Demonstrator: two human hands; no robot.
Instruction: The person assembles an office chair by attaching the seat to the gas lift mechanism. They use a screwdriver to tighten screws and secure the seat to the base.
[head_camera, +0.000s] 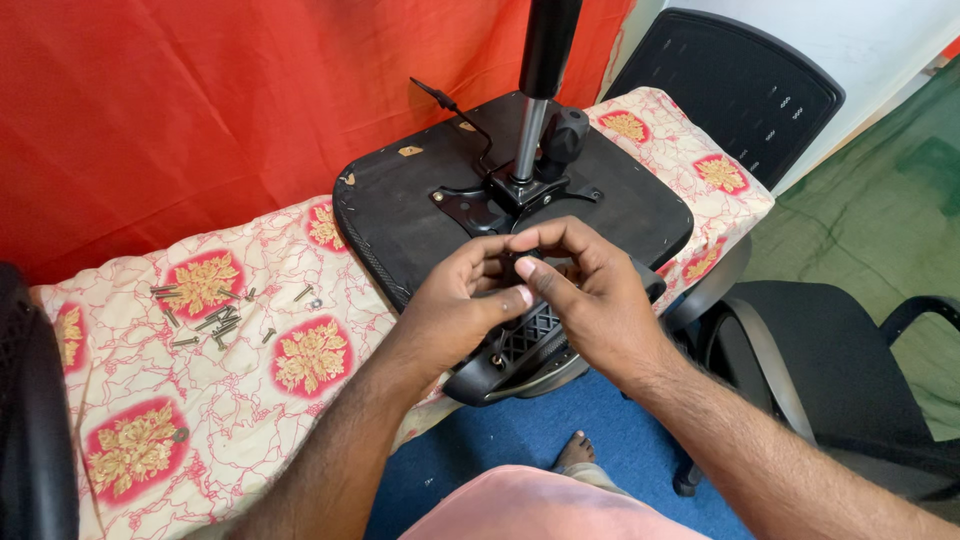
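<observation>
While together, both hands (530, 300) curled.

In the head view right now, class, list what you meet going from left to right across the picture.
Heap of loose screws on the flowered cloth → left hand → right hand, both at the upturned black chair seat → black mesh chair back → black armrest at the right edge.

gas-lift column (535, 100) upright just beyond both hands (540, 300)
</observation>
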